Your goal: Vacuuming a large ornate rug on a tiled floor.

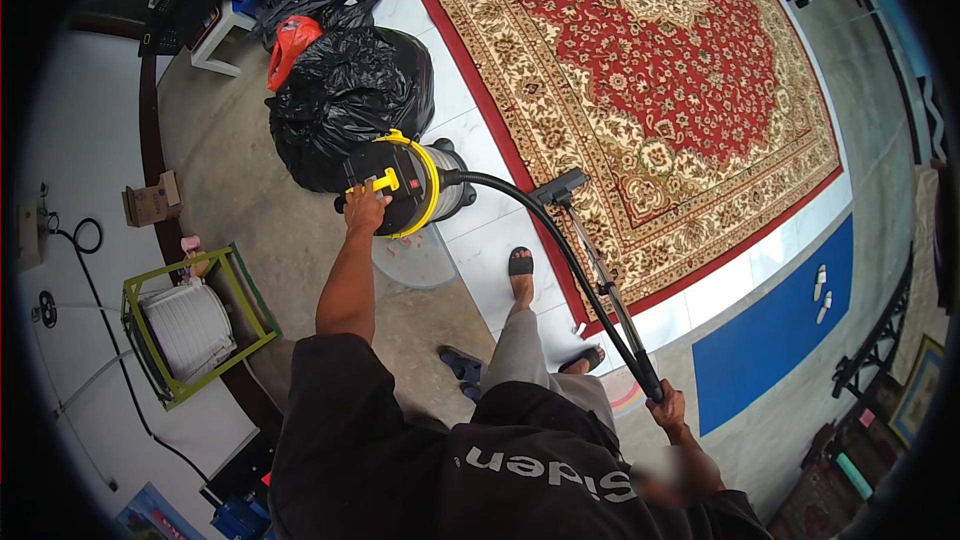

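A canister vacuum cleaner (pixel 437 190) with a black top, yellow rim and steel-coloured drum stands tilted at the edge of the white tiles. My left hand (pixel 364 208) is closed on the yellow handle (pixel 386 182) on its top. From the drum a black hose (pixel 520 196) arches toward me. Its end piece is in my right hand (pixel 667 408), whose fingers wrap round it. Alongside runs a metal tube (pixel 590 250) down to a wide grey floor nozzle (pixel 559 186), which rests at the border of a red and cream patterned carpet (pixel 680 80).
Full black bin bags (pixel 345 90) crowd the vacuum, with a red bag (pixel 292 48) on top. At the left are a green-framed hose reel (pixel 190 325) and a cardboard box (pixel 152 202). Loose slippers (pixel 461 368) lie by my feet; a blue mat (pixel 770 330) is at the right.
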The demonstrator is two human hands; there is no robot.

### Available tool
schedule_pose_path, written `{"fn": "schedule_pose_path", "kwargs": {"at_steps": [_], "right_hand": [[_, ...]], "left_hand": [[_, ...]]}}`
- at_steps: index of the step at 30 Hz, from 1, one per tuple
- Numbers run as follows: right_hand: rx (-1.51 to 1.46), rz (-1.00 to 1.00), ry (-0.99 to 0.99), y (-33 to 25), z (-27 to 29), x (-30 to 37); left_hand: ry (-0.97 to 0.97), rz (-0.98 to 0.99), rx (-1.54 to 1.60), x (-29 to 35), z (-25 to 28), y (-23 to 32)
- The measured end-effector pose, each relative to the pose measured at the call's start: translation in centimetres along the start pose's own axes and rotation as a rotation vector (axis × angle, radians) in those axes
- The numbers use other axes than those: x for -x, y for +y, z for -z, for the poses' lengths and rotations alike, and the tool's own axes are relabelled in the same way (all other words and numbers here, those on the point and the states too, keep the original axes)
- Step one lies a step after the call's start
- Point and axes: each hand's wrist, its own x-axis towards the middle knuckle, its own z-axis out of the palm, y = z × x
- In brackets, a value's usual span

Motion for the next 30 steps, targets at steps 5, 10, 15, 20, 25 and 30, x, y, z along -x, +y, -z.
{"fn": "schedule_pose_path", "kwargs": {"at_steps": [5,10,15,20,25,30], "right_hand": [[-0.198,0.025,-0.02,4.1,-1.7,0.2],[-0.278,-0.151,-0.082,6.4,-3.8,0.3],[-0.258,-0.129,-0.082,4.5,-3.6,0.0],[-0.413,-0.285,-0.051,-3.5,1.3,-0.4],[-0.207,-0.224,0.052,-4.2,1.7,2.2],[-0.322,-0.227,0.082,-9.1,0.7,-0.2]], "left_hand": [[0.044,-0.116,0.035,-2.7,-1.1,-1.1],[-0.094,-0.059,0.218,-3.9,-1.4,-0.4],[-0.124,-0.139,0.223,-5.3,-3.0,-1.8],[-0.126,-0.128,0.103,-4.9,-4.4,-1.5],[-0.11,-0.121,0.116,-4.6,-4.9,-1.6],[-0.09,-0.103,0.149,-3.7,-3.5,-0.5]]}}
